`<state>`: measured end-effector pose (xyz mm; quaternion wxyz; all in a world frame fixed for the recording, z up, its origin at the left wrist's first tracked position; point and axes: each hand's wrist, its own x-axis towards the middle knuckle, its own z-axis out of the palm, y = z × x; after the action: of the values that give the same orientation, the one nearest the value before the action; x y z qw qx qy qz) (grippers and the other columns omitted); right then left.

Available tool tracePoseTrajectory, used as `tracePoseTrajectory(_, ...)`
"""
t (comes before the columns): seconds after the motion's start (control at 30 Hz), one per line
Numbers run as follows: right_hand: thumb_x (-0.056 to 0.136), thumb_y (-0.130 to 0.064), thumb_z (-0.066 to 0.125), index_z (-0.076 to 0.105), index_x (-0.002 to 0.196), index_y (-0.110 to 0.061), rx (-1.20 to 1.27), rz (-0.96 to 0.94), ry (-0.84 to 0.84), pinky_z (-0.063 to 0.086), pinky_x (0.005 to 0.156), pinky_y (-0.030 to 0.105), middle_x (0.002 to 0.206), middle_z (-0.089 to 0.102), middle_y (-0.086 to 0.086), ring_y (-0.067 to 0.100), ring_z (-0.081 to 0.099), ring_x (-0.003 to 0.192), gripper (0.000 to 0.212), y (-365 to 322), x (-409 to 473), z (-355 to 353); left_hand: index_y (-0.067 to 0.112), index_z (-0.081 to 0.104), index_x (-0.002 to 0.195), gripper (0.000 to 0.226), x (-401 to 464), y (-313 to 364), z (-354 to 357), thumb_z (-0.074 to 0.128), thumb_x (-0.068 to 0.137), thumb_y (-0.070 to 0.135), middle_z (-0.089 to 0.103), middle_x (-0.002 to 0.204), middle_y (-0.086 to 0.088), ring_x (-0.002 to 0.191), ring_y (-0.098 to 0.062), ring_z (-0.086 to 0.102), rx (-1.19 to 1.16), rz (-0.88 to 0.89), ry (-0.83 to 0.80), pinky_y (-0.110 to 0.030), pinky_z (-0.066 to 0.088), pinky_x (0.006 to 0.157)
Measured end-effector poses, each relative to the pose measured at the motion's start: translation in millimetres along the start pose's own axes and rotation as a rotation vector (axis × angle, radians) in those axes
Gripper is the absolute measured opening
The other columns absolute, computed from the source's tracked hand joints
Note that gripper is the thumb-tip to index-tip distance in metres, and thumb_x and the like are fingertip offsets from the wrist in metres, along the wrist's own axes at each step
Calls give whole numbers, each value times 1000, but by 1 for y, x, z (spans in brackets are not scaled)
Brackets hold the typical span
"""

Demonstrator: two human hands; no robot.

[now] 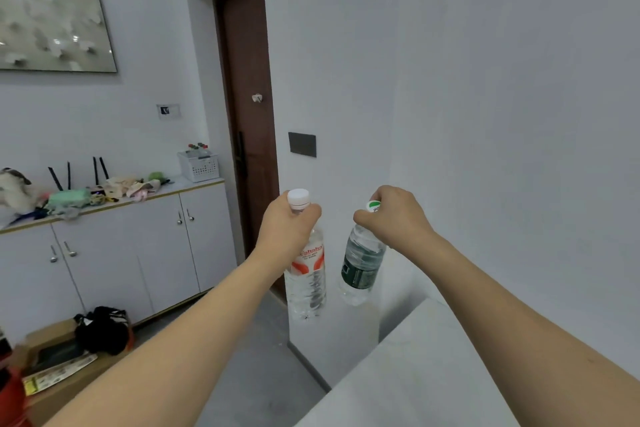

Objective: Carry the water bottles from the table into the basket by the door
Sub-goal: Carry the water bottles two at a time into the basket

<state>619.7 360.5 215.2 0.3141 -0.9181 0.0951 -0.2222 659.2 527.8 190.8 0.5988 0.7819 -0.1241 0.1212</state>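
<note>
Head view: left hand [287,225] grips the red-labelled bottle [306,274] by its neck, right hand [391,218] pinches the green-labelled bottle [360,263] likewise; both hang midair, the basket [200,166] far left beside the door [247,107].

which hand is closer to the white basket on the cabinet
Left. The left hand, holding the red-label bottle, is nearer the white basket; the right hand is farther right.

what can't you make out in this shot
Head view only:
- Basket by the door: small and far; its contents beyond a few bottle tops are unclear.
- White-cap bottle: neck hidden by the left hand.
- Green-label bottle: neck and most of the cap covered by the right hand; label print too small.
- Clutter at lower left: blurred, cut by the edge.
</note>
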Motion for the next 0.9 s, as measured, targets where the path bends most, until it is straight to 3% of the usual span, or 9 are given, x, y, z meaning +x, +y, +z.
tracePoseTrajectory(0.13, 77, -28, 64, 61, 93, -3, -9, -20, -30, 56, 67, 40, 91, 62, 9, 30, 63, 72, 29, -38, 54, 57, 19, 56, 83, 11, 65, -33, -42, 63, 91, 22, 67, 92, -15, 88, -29, 66, 0, -24, 39, -41, 53, 80)
tracePoseTrajectory(0.33, 78, -28, 63, 59, 89, -8, -26, -30, -77, 53, 50, 30, 84, 65, 10, 26, 66, 60, 23, -97, 127, 161, 19, 56, 84, 12, 168, -100, -115, 64, 89, 27, 70, 89, -13, 87, -28, 68, 2, -16, 47, -44, 55, 81)
tracePoseTrajectory(0.47, 80, -27, 62, 59, 89, -8, -24, -3, -90, 55, 51, 31, 76, 66, 10, 22, 68, 50, 21, -151, 185, 238, 16, 58, 87, 13, 247, -144, -177, 63, 90, 27, 68, 86, -10, 85, -26, 68, -16, -26, 37, -35, 53, 73)
tracePoseTrajectory(0.7, 82, -31, 63, 58, 93, -15, -11, 5, -68, 40, 44, 20, 87, 63, 4, 18, 64, 58, 20, -231, 287, 339, 19, 57, 87, 13, 382, -202, -266, 66, 89, 28, 68, 88, -10, 90, -28, 68, -40, -32, 25, -46, 55, 84)
tracePoseTrajectory(0.8, 82, -31, 64, 59, 93, -16, 6, 10, -72, 40, 37, 17, 85, 61, 1, 17, 62, 49, 19, -251, 327, 380, 15, 61, 96, 17, 432, -232, -285, 66, 88, 29, 69, 91, -12, 89, -28, 68, -71, -68, 40, -51, 56, 87)
tracePoseTrajectory(0.9, 81, -30, 65, 61, 91, -16, 12, 9, -77, 49, 41, 21, 79, 59, -1, 18, 63, 53, 18, -264, 373, 424, 15, 62, 107, 23, 485, -265, -295, 68, 88, 28, 70, 93, -7, 90, -25, 67, -176, -141, 70, -52, 55, 90)
